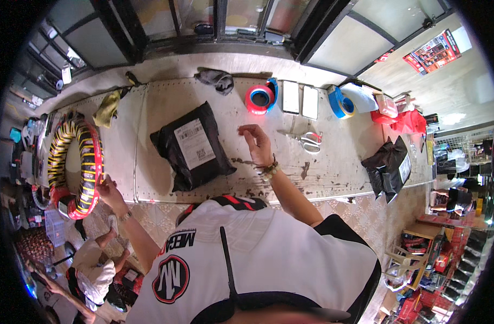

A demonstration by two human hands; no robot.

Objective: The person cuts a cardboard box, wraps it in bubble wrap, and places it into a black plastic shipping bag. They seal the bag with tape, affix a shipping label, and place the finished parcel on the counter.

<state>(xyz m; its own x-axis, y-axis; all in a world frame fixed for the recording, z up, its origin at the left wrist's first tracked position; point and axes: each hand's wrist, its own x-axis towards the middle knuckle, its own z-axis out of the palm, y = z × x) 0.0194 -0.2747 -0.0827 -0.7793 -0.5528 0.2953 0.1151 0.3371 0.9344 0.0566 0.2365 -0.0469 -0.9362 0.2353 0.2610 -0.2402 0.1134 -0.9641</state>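
A tyre (93, 162), wrapped in black, yellow and red, lies at the table's left end, its near side at the front edge. My left hand (112, 195) is at its near right side, fingers bent against the red outer band. My right hand (256, 144), with a beaded bracelet at the wrist, is over the middle of the table. Its fingers are bent and apart from the thumb, with nothing between them. Just left of it lies a black plastic parcel (214, 146) with a white label (194, 141).
On the table (333, 167) are scissors (310, 141), a red tape roll (259, 99), a blue tape roll (341, 103), two white-screened devices (291, 97) and another black parcel (387, 166). A yellowish cloth (106, 108) lies back left. Another person (93, 270) is at lower left.
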